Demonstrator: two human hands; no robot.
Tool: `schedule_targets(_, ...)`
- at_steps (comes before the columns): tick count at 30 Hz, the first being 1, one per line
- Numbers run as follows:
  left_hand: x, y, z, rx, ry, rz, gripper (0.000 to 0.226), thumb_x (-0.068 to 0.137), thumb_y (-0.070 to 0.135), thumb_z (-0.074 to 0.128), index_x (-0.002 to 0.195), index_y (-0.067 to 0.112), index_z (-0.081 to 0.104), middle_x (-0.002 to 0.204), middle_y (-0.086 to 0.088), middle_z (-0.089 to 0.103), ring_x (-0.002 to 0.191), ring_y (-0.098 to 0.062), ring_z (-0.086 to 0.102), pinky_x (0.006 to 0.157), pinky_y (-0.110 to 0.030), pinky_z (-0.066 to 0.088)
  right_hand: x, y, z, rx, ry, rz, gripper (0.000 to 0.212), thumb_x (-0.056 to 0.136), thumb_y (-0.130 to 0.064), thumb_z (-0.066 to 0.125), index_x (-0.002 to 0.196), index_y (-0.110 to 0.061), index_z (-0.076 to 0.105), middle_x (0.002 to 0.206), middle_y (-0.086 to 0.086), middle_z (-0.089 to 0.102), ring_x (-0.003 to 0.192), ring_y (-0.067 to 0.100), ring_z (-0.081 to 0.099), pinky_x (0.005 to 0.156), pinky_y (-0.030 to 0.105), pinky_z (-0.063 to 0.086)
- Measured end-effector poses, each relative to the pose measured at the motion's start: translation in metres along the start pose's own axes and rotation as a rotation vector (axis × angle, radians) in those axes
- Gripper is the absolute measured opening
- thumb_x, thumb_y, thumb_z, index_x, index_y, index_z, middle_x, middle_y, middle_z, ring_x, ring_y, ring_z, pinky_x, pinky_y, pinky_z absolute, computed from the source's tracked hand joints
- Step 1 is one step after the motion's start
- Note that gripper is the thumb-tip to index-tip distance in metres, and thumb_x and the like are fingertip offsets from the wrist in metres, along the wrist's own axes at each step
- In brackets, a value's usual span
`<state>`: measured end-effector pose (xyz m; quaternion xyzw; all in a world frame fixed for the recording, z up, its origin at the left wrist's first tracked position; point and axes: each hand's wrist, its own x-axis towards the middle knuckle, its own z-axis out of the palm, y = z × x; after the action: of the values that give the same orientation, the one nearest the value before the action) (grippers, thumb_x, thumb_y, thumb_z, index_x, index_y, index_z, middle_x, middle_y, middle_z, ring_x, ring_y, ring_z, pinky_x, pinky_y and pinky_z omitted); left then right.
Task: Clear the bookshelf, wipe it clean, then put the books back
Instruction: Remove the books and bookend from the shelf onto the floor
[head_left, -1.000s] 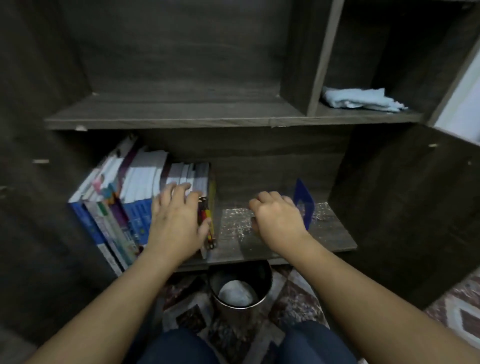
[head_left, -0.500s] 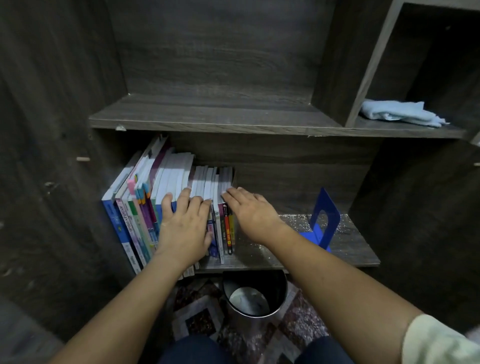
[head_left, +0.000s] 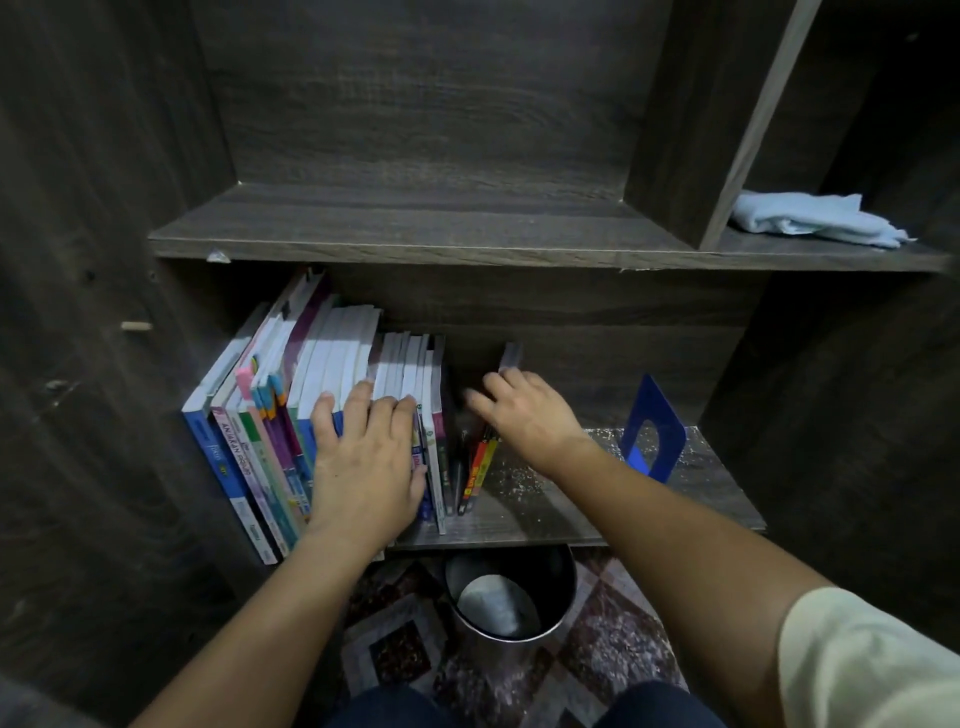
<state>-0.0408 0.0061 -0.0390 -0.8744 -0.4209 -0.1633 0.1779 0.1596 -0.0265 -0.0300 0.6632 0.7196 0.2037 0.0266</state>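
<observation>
- One bookshelf (head_left: 426, 130) of dark wood grain, with two shelf boards in sight: an upper shelf (head_left: 415, 228) and a lower shelf (head_left: 550, 509).
- One row of books (head_left: 332, 353) stands spine-out at the left end of the lower shelf, against the left wall. They lean left and are packed too tightly for an exact count, though there are well over ten.
- One pale spine near the left end reads "ANJAKAN". The other lettering is too small to read.
- One thin book (head_left: 480, 467) with an orange and yellow spine tilts to the right, apart from the end of the row.
- Left hand (head_left: 366, 462): fingers straight and spread, laid flat over the spines and top edges of the books in the right half of the row, gripping nothing.
- Right hand (head_left: 527, 415): fingers stretched out and motion-blurred, lying over the top of the tilted book. The thumb is hidden.
- One blue bookend (head_left: 652, 415) stands upright near the right end of the lower shelf, well apart from the books. Pale specks dot the bare board between them.
- One light blue cloth (head_left: 810, 218) lies crumpled on the upper shelf, in the right compartment past the upright divider.
- One round metal bin (head_left: 556, 577) sits on the patterned floor (head_left: 405, 644) below the front edge of the lower shelf.
- One cream sleeve (head_left: 862, 660) covers the right upper arm.
</observation>
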Motion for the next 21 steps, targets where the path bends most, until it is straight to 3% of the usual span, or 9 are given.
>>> schedule_targets(3, -0.001, 0.009, -0.003, -0.093, 0.094, -0.020, 0.074, 0.074, 0.044, 0.069, 0.132, 0.002, 0.051, 0.132, -0.015, 0.053, 0.139, -0.037, 0.028, 0.114, -0.056, 0.003, -0.010, 0.019, 0.001, -0.130, 0.047, -0.016, 0.026, 0.074, -0.005, 0.073, 0.099, -0.008, 0.069, 0.101, 0.013, 0.065, 0.104, 0.035, 0.062, 0.102, 0.046, 0.044)
schedule_targets(5, -0.002, 0.018, -0.004, -0.152, 0.129, 0.033, 0.075, 0.078, 0.044, 0.067, 0.134, -0.001, 0.048, 0.136, -0.018, 0.051, 0.141, -0.037, 0.026, 0.116, -0.052, 0.001, -0.021, 0.035, 0.002, -0.142, 0.125, 0.031, 0.027, 0.063, -0.002, 0.080, 0.089, -0.005, 0.072, 0.091, 0.015, 0.069, 0.098, 0.036, 0.066, 0.097, 0.048, 0.048)
schedule_targets(8, -0.003, 0.039, -0.001, -0.256, 0.111, 0.155, 0.077, 0.077, 0.041, 0.071, 0.136, -0.001, 0.047, 0.138, -0.017, 0.050, 0.139, -0.034, 0.032, 0.117, -0.047, 0.017, -0.049, 0.051, -0.006, -0.054, 0.208, 0.100, 0.035, 0.058, 0.003, 0.082, 0.090, -0.003, 0.070, 0.092, 0.016, 0.068, 0.095, 0.035, 0.067, 0.089, 0.043, 0.055)
schedule_targets(12, 0.002, 0.076, -0.002, -0.351, 0.025, 0.194, 0.081, 0.070, 0.038, 0.080, 0.136, 0.002, 0.049, 0.137, -0.015, 0.053, 0.132, -0.032, 0.045, 0.111, -0.042, 0.027, -0.102, 0.070, -0.024, 0.114, 0.274, 0.247, 0.040, 0.057, 0.003, 0.082, 0.094, -0.005, 0.068, 0.096, 0.011, 0.065, 0.087, 0.031, 0.066, 0.054, 0.032, 0.055)
schedule_targets(15, 0.010, 0.103, -0.007, -0.363, -0.004, 0.224, 0.079, 0.055, 0.026, 0.089, 0.124, 0.002, 0.060, 0.120, -0.017, 0.064, 0.113, -0.036, 0.060, 0.101, -0.049, 0.043, -0.152, 0.084, -0.031, 0.270, 0.311, 0.336, 0.038, 0.067, -0.002, 0.079, 0.104, -0.006, 0.067, 0.103, 0.010, 0.065, 0.087, 0.031, 0.065, 0.056, 0.039, 0.057)
schedule_targets(17, 0.013, 0.120, -0.015, -0.341, -0.089, 0.254, 0.062, 0.053, 0.019, 0.088, 0.109, 0.008, 0.066, 0.101, -0.014, 0.070, 0.092, -0.036, 0.068, 0.082, -0.046, 0.055, -0.188, 0.088, -0.036, 0.259, 0.300, 0.344, 0.040, 0.068, -0.009, 0.083, 0.104, -0.009, 0.068, 0.102, 0.007, 0.065, 0.085, 0.028, 0.066, 0.061, 0.038, 0.058)
schedule_targets(19, 0.012, 0.141, -0.027, -0.299, -0.168, 0.301, 0.035, 0.065, 0.021, 0.080, 0.097, 0.014, 0.065, 0.088, -0.009, 0.069, 0.076, -0.035, 0.068, 0.063, -0.040, 0.055, -0.223, 0.086, -0.042, 0.227, 0.241, 0.431, 0.038, 0.063, -0.017, 0.085, 0.097, -0.013, 0.068, 0.093, 0.004, 0.065, 0.078, 0.026, 0.066, 0.058, 0.034, 0.055)
schedule_targets(21, 0.008, 0.168, -0.038, -0.287, -0.178, 0.394, 0.022, 0.079, 0.028, 0.069, 0.096, 0.016, 0.061, 0.092, -0.008, 0.068, 0.082, -0.035, 0.067, 0.065, -0.039, 0.053, -0.252, 0.079, -0.046, 0.102, 0.133, 0.557, 0.035, 0.052, -0.026, 0.088, 0.079, -0.016, 0.066, 0.076, 0.002, 0.063, 0.065, 0.026, 0.063, 0.051, 0.030, 0.047)
